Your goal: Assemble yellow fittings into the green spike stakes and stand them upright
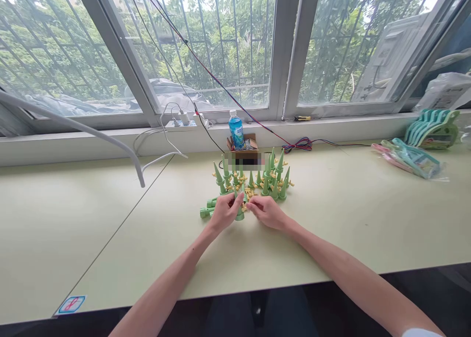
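Observation:
My left hand (pixel 222 212) is closed around a green cone-shaped plastic spike (pixel 239 210) that stands on the pale green table (pixel 331 219). My right hand (pixel 265 211) is beside it, fingers pinched on a small yellow plastic piece (pixel 247 207) at the spike's side. Just behind both hands stands a cluster of several upright green spikes (pixel 274 180) with small yellow pieces (pixel 250 194) scattered among them. Two green spikes (pixel 206 207) lie on their sides left of my left hand.
A blue-labelled bottle (pixel 236 129) and a small cardboard box (pixel 246 153) stand behind the cluster near the window sill. Red and black wires (pixel 301 143) run along the sill. Packets of teal hangers (pixel 415 158) lie far right. A white tube (pixel 91 131) crosses the left.

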Available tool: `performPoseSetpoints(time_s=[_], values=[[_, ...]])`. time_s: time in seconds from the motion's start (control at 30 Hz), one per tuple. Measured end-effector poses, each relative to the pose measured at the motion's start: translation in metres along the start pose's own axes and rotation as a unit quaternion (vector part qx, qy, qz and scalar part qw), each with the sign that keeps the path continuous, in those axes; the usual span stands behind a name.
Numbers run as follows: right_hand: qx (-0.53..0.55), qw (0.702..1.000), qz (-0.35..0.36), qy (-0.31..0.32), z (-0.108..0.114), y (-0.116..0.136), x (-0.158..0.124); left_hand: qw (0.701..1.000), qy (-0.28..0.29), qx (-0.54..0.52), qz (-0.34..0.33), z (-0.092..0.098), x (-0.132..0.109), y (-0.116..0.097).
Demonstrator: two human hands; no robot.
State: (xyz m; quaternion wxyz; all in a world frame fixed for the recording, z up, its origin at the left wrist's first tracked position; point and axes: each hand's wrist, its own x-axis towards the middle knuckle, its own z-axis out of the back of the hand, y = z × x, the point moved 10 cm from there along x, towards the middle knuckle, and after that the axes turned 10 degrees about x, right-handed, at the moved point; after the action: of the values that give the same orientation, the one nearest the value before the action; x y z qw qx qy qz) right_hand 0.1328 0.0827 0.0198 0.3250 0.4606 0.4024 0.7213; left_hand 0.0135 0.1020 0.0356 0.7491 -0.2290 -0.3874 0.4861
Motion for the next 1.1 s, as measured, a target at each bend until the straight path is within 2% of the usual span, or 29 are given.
performPoseSetpoints(time_s=[0.47, 0.83, 1.1], values=[[-0.019, 1.0, 0.003, 0.016, -0.003, -0.003, 0.0, 0.999, 0.021, -0.005, -0.03, -0.005, -0.002, -0.005], [0.027, 1.0, -0.005, 0.012, -0.001, 0.005, -0.003, 1.0, 0.014, -0.02, -0.001, -0.001, -0.001, -0.001], [0.013, 1.0, 0.007, 0.024, -0.003, 0.007, -0.003, 1.0, 0.017, -0.017, -0.018, -0.002, -0.001, -0.005]])
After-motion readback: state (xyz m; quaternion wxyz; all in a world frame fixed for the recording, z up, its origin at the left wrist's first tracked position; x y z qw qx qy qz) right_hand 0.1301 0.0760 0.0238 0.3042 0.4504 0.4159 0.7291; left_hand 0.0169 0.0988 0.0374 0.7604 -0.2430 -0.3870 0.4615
